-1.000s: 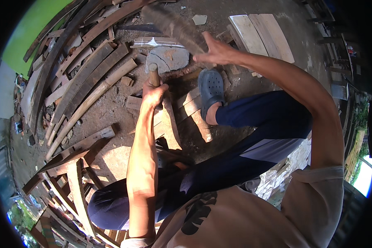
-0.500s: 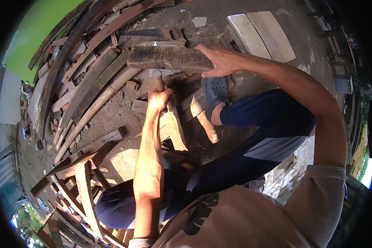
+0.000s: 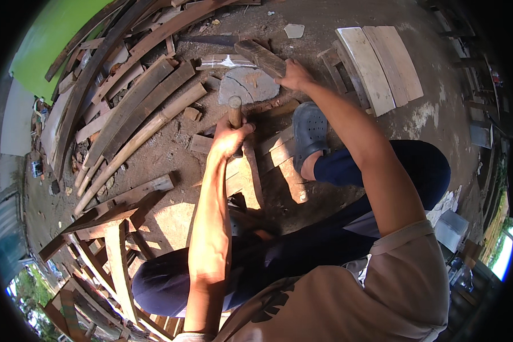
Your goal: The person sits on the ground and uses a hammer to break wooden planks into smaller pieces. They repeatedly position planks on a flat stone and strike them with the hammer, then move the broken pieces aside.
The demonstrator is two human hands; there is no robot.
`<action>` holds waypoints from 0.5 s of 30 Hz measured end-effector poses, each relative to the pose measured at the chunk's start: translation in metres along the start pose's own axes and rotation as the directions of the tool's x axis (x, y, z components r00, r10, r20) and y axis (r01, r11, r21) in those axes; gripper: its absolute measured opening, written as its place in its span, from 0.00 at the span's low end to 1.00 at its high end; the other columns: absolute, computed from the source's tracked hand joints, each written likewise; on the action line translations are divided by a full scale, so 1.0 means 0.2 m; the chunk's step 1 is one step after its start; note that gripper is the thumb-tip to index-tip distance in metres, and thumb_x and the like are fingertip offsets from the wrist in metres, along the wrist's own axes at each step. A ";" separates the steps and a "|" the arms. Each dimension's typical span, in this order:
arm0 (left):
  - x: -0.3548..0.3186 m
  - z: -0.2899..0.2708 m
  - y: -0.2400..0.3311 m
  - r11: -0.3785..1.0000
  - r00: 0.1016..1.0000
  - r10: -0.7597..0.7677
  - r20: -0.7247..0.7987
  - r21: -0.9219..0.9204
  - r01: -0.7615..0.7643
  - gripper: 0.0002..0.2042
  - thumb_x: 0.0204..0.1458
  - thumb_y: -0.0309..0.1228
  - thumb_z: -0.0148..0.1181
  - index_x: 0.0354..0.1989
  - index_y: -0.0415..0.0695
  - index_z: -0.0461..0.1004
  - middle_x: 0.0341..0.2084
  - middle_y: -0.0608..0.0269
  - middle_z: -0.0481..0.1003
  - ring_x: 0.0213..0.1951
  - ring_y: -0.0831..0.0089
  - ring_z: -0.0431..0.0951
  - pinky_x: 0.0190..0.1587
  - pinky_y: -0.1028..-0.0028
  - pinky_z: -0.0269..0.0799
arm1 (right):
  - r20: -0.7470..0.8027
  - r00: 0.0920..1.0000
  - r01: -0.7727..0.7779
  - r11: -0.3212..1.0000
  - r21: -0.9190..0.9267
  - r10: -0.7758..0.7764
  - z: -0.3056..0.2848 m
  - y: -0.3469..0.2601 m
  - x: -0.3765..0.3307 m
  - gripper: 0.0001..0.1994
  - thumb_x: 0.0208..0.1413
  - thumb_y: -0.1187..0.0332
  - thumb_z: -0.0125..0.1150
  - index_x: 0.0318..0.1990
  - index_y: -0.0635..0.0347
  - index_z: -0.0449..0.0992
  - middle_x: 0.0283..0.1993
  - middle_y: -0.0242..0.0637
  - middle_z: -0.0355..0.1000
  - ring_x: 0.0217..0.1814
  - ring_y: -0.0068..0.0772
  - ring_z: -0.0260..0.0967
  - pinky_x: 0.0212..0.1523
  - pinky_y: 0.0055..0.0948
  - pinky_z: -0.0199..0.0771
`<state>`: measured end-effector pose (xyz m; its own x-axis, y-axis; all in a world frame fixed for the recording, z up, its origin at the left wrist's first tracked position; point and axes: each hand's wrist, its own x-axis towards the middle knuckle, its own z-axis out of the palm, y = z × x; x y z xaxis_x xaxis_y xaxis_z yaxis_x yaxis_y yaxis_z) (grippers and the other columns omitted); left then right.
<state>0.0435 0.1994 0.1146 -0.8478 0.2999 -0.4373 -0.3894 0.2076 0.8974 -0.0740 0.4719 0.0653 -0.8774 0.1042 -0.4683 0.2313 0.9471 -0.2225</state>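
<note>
My left hand (image 3: pixel 231 138) is wrapped round the upright handle of a wooden-handled tool (image 3: pixel 235 106). Its rounded butt end sticks up above the fist, while the tool's lower part is mostly hidden below it. Farther off to the right, my right hand (image 3: pixel 296 75) grips the near end of a dark wooden block (image 3: pixel 260 57). The block slants away to the left, above the far edge of a cracked grey stone slab (image 3: pixel 245 84). Just left of the block lies a pale wood piece (image 3: pixel 225 61) with a white smear.
Long planks and poles (image 3: pixel 145 117) pile up at the left. A handsaw blade (image 3: pixel 211 40) lies behind the block. Pale boards (image 3: pixel 379 68) rest at the far right. A wooden frame (image 3: pixel 117 256) stands near left, and my clog (image 3: pixel 310 134) is planted right of the tool.
The dark block has swung from lying crosswise to slanting away, uncovering the stone slab. My right hand went with it. My left hand still grips the handle; the whole view has shifted slightly.
</note>
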 end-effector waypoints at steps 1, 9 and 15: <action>-0.01 -0.02 0.01 0.999 1.000 -0.008 0.011 -0.041 0.008 0.15 0.44 0.38 0.66 0.33 0.42 0.72 0.26 0.63 0.72 0.30 0.73 0.71 0.36 0.71 0.66 | -0.022 0.999 -0.042 0.998 -0.039 0.042 0.03 -0.05 0.00 0.43 0.47 0.48 0.67 0.65 0.64 0.58 0.68 0.49 0.58 0.69 0.50 0.58 0.64 0.41 0.64; 0.00 -0.20 0.04 0.907 0.951 0.032 0.307 -0.410 0.102 0.61 0.45 0.80 0.12 0.68 0.31 0.51 0.58 0.43 0.66 0.64 0.54 0.61 0.70 0.60 0.44 | -0.138 0.975 0.167 0.164 0.972 -0.175 -0.03 -0.56 -0.29 0.29 0.60 0.45 0.56 0.52 0.67 0.72 0.50 0.43 0.74 0.57 0.37 0.70 0.60 0.34 0.65; -0.01 -0.15 0.03 0.876 0.993 0.046 0.105 -0.483 0.011 0.59 0.48 0.78 0.15 0.70 0.30 0.44 0.62 0.35 0.61 0.66 0.50 0.60 0.70 0.53 0.45 | -0.190 0.956 0.202 0.033 0.979 -0.224 0.00 -0.85 -0.68 0.22 0.58 0.50 0.63 0.22 0.61 0.73 0.24 0.37 0.75 0.27 0.29 0.74 0.35 0.26 0.71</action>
<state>0.0321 0.1715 0.1219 -0.8222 0.4053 -0.3997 -0.5240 -0.2644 0.8097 0.0061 0.2960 0.1680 -0.9703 -0.0549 -0.2356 0.2418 -0.2448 -0.9389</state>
